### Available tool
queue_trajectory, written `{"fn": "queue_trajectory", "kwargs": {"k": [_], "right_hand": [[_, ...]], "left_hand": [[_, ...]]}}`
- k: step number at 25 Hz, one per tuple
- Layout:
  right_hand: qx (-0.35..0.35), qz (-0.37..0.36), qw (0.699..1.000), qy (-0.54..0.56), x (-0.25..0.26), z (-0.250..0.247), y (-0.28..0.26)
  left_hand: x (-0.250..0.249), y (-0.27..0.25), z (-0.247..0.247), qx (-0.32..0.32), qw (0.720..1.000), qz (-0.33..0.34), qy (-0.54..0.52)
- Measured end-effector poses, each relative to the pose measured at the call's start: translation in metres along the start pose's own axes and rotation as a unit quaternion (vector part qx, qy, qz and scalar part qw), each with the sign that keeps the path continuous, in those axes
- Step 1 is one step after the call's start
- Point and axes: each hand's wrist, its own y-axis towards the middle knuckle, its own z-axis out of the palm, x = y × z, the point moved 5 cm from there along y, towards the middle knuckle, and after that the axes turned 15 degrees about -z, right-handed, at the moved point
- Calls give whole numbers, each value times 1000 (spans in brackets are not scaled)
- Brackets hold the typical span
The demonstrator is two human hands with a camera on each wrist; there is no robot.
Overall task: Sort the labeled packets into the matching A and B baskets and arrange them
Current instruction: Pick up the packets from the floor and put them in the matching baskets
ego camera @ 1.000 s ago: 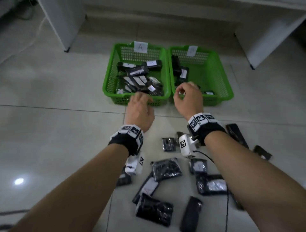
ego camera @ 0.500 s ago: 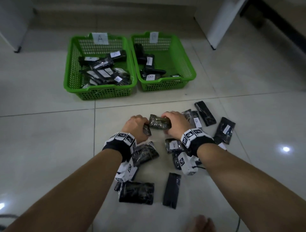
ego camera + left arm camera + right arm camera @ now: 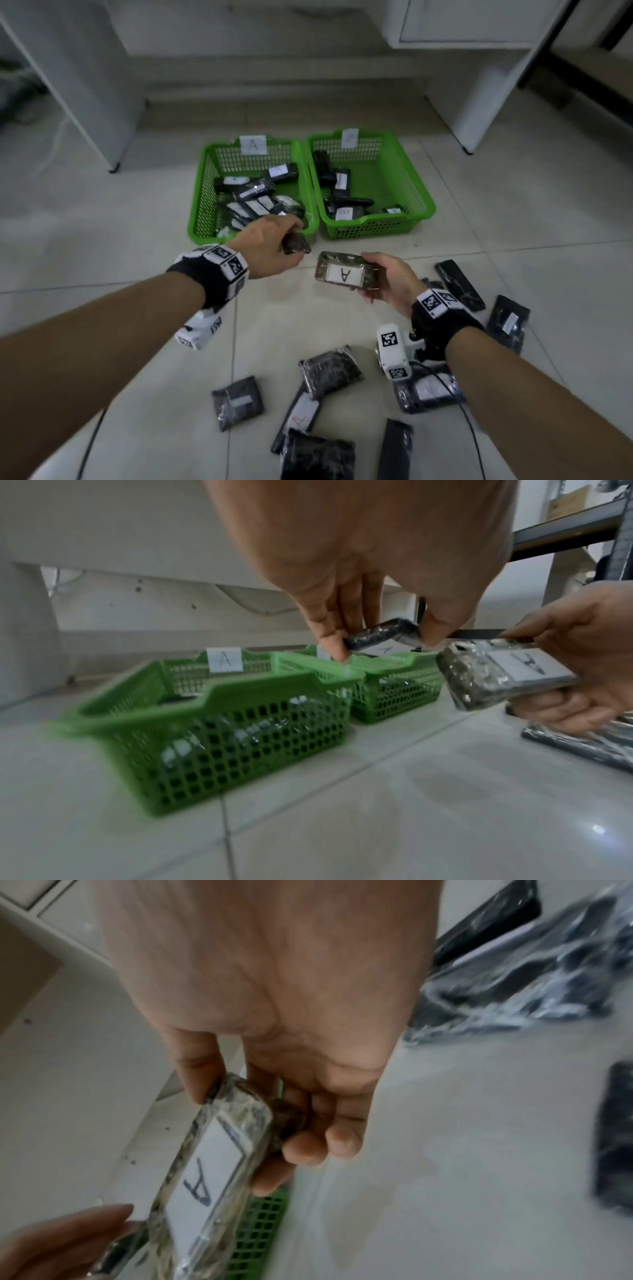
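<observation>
Two green baskets stand side by side on the floor: basket A [image 3: 209, 171] on the left and basket B [image 3: 416, 192] on the right, both holding several dark packets. My left hand [image 3: 270, 245] pinches a small dark packet [image 3: 296, 244] just before basket A's front rim; its A label shows in the left wrist view [image 3: 383, 638]. My right hand [image 3: 390, 281] grips a larger packet [image 3: 344, 274] with its white A label facing up [image 3: 212, 1172], held above the floor in front of the baskets.
Several loose dark packets [image 3: 330, 371] lie on the tiled floor near me and to the right [image 3: 459, 284]. White cabinet legs [image 3: 479, 85] stand behind the baskets. A dark cable [image 3: 474, 435] runs along the floor below my right forearm.
Both hands have lifted off the floor pile and parted, each with its own packet. The right hand's packet is turned label up; the left hand has moved toward basket A.
</observation>
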Motion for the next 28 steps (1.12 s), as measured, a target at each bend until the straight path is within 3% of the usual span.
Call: {"fn": "queue_trajectory", "kwargs": {"k": [2,4,6,8,10,12,15,17,19,22,25,28], "right_hand": [[47,-10,997,66,21,31,4],[86,-20,989,118,41,61,11],[109,-32,979,169,59,90,23],[126,-48,972,193,72,113,31],[145,-57,971,181,81,130,38],[139,-65,980,123,87,137,52],[74,-91,992,-52,91,140,78],[14,-112,985,-127,95,144,93],[-34,-134,967,-214,96,148,111],[-54,-179,920,-344,94,157,146],[-60,-200,900,-382,88,162,173],[-42,-164,891,-420,70,163,194]], "left_hand": [[15,7,-37,-16,999,-37,-19],[42,14,-64,3,983,-133,-124],[70,16,-84,42,931,-224,-287],[93,10,-100,33,876,-268,-399],[109,1,-113,10,845,-298,-445],[121,0,-123,0,832,-317,-455],[142,4,-146,-17,866,-321,-383],[150,8,-158,-41,909,-301,-286],[150,15,-161,-75,933,-260,-238],[156,49,-140,-108,939,-218,-242],[168,98,-93,-72,938,-225,-252],[172,139,-51,-21,951,-221,-215]]}}
